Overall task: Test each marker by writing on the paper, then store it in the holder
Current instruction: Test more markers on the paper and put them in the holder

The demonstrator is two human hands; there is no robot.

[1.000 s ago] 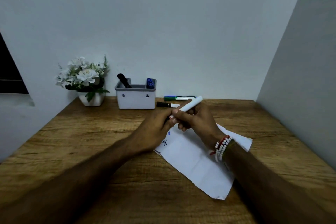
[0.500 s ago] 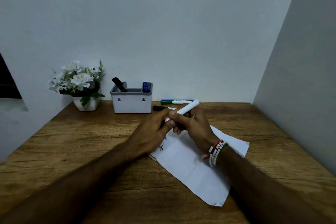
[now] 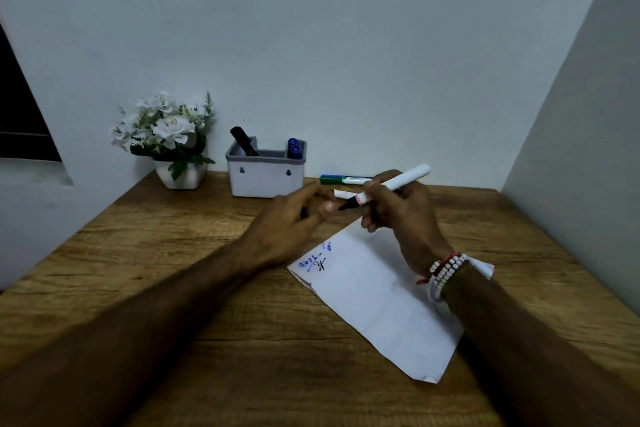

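Note:
My right hand [image 3: 398, 211] grips a white marker [image 3: 401, 182] above the paper's far end, its bare black tip pointing left. Just left of that tip, my left hand [image 3: 291, 222] is curled around a small dark piece, apparently the marker's cap [image 3: 304, 213]. The white paper [image 3: 377, 298] lies on the desk under my right wrist, with blue and black scribbles [image 3: 313, 262] at its left corner. The grey-rimmed white holder [image 3: 265, 180] stands at the back with a black marker [image 3: 244, 141] and a blue marker [image 3: 294, 148] in it.
A green marker [image 3: 341, 179] lies by the back wall, right of the holder, and another white marker [image 3: 341, 194] lies just in front of it, mostly hidden by my hands. A white flower pot [image 3: 180, 173] stands left of the holder. A wall runs along the desk's right side.
My hands have drawn apart: the cap has come off the white marker into my left hand, and the black tip is now bare. My head has tipped down slightly.

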